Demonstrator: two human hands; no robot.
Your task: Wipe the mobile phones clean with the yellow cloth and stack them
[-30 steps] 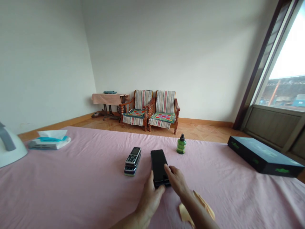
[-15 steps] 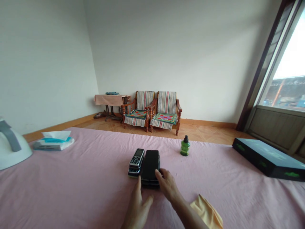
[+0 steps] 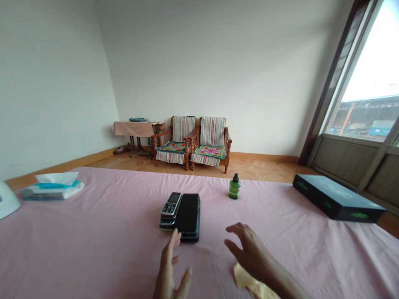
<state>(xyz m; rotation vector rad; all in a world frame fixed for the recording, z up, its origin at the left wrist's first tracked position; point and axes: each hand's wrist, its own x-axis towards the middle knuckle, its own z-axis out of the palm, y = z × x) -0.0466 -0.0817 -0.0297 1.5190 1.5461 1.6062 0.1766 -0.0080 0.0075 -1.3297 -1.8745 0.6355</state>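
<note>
A stack of black smartphones (image 3: 188, 214) lies on the pink cloth. Against its left side sits a stack of keypad phones (image 3: 171, 207), the top one silver and black. My left hand (image 3: 171, 265) is just in front of the stacks, fingers apart and holding nothing; whether a fingertip touches the smartphones I cannot tell. Off to the right of the phones, my right hand (image 3: 249, 251) hovers with thumb and fingers spread, empty. Beneath the right wrist lies a yellow cloth (image 3: 249, 282), partly hidden by the arm.
A green bottle (image 3: 235, 187) with a black cap stands behind and right of the phones. At the right lies a flat black box (image 3: 336, 197). A tissue pack (image 3: 52, 187) and part of a white appliance (image 3: 8, 201) are at the left. Two armchairs (image 3: 207, 143) stand beyond the bed-like surface (image 3: 102, 232).
My right hand has left the smartphone stack and moved right, fingers opening. My left hand stays near the front of the stacks. The view has turned slightly right.
</note>
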